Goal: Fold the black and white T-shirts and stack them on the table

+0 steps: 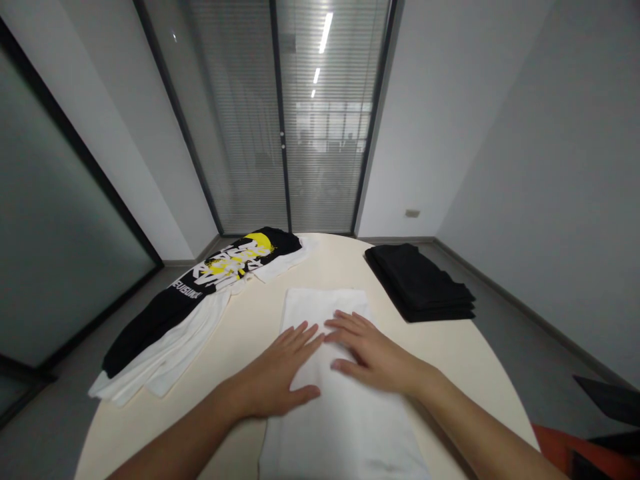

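Note:
A white folded cloth [335, 433], perhaps a garment, lies flat in a long strip at the near middle of the table. My left hand [280, 373] rests on its left side, palm down with the fingers spread. On the upper right part of the same cloth, my right hand [370, 353] also lies palm down, fingers apart. The fingertips of both hands come close together near the cloth's middle. Neither hand grips anything. The cloth's near end runs out of the bottom of the view.
A pale round table [250, 333] carries everything. To the left lie a black printed garment [165, 313] and white garments [200, 333] in a loose heap. At the right sits a stack of folded black cloth [420, 283]. An orange-red object [575, 450] shows beyond the table's right edge.

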The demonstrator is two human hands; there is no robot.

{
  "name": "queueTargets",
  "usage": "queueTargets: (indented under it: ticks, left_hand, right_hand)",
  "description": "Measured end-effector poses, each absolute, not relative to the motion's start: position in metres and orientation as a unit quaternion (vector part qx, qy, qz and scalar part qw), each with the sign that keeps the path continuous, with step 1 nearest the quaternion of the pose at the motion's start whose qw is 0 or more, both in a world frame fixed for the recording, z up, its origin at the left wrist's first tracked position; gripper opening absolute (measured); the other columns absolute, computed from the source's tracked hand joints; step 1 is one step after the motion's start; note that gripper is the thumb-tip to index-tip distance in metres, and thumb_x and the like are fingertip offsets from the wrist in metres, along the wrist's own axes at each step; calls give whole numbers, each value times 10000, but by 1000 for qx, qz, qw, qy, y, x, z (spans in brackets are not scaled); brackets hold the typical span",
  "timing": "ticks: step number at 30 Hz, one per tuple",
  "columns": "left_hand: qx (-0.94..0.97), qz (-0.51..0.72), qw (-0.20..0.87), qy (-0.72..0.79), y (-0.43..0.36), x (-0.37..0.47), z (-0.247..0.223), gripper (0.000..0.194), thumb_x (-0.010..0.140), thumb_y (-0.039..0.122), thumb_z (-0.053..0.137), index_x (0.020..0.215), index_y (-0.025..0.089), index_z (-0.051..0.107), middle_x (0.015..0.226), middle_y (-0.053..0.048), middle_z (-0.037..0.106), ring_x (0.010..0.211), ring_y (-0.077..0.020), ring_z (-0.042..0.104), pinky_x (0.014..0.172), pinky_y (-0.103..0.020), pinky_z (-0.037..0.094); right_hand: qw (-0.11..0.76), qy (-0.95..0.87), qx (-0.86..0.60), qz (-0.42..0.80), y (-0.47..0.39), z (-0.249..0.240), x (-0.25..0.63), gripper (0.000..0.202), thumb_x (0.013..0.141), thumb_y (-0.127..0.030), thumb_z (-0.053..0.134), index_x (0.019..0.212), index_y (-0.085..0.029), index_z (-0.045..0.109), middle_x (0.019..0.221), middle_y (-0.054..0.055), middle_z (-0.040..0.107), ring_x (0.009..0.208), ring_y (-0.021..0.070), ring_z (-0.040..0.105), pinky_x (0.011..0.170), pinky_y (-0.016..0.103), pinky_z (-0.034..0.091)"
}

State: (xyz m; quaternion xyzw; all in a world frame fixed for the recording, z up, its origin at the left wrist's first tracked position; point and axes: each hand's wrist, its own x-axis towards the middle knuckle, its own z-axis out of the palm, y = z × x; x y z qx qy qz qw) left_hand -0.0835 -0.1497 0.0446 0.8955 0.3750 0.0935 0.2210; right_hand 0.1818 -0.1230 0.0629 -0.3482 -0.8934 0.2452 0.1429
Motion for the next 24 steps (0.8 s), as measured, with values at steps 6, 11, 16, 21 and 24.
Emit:
queueTargets:
  ticks: [6,11,16,21,24]
  left_hand:
    - [896,74,177,401,-148,-86,33,753,981,543,514,1614,243,238,1692,-93,122,1566,-321,51,1255,-569,149]
    - [881,85,154,439,-143,-88,29,681,1012,551,436,1597,237,286,1687,-92,175,1564,-301,112,1253,-536,180]
    - [860,131,113,480,-130,-83,33,569,1019,492,435,1493,178,464,1608,-134,383,1481,-296,345,1201,-492,308]
    - [851,157,83,494,-100,-73,39,403,984,413,506,1301,195,626,1380,-123,617,1284,-304,536,1097,-486,416]
    - [845,161,73,505,-81,-73,30,471,970,405,520,1393,203,567,1523,-127,499,1415,-309,429,1162,-498,340]
  right_hand:
    - [108,-878,-420,203,-112,43,188,654,1003,-620,415,1556,-272,407,1652,84,302,1546,311,184,1248,540,160]
    - [98,-863,-461,182,-103,38,190,721,967,-677,436,1562,-273,396,1670,91,239,1548,339,160,1237,588,116]
    - [139,-865,-462,136,-96,39,185,588,954,-620,509,1419,-266,575,1566,112,454,1474,330,345,1217,584,170]
    - [152,-861,-468,131,-89,33,179,665,919,-570,579,1492,-245,492,1636,129,326,1530,339,222,1220,588,148]
    - [136,-852,-483,148,-85,27,180,742,911,-610,564,1541,-241,431,1664,128,248,1548,341,156,1227,570,146]
